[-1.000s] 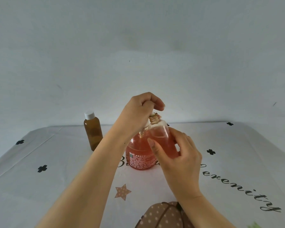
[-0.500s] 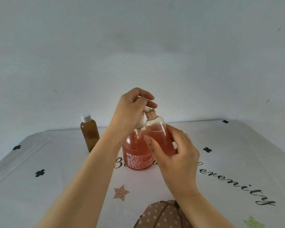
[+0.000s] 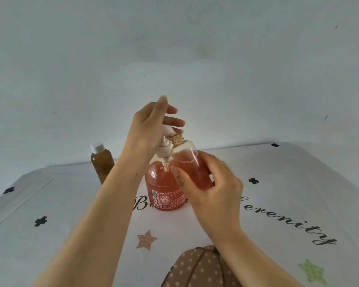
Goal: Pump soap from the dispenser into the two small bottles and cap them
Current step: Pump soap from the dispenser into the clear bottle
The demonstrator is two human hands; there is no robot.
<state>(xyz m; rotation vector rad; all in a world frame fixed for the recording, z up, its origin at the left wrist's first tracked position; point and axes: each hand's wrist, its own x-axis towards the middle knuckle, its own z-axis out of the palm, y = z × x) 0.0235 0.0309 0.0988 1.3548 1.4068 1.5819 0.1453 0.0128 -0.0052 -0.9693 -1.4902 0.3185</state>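
A round soap dispenser (image 3: pixel 161 189) with pink soap and a white pump stands mid-table. My right hand (image 3: pixel 214 191) grips a small clear bottle (image 3: pixel 188 162), tilted, its uncapped threaded neck right under the pump's spout. The bottle is more than half full of pink soap. My left hand (image 3: pixel 151 125) is over the pump head with its fingers straightened and lifted; the palm hides most of the pump top. A second small bottle (image 3: pixel 102 160), amber with a white cap, stands upright behind my left forearm.
The table (image 3: pixel 50 214) wears a white cloth printed with black clovers, stars and script lettering. A plain pale wall rises just behind it. A brown polka-dot printed shape (image 3: pixel 197 268) lies at the near edge.
My left hand's fingers have uncurled from the pump head and lifted, and the pump head has risen. The small bottle stays under the spout in my right hand.
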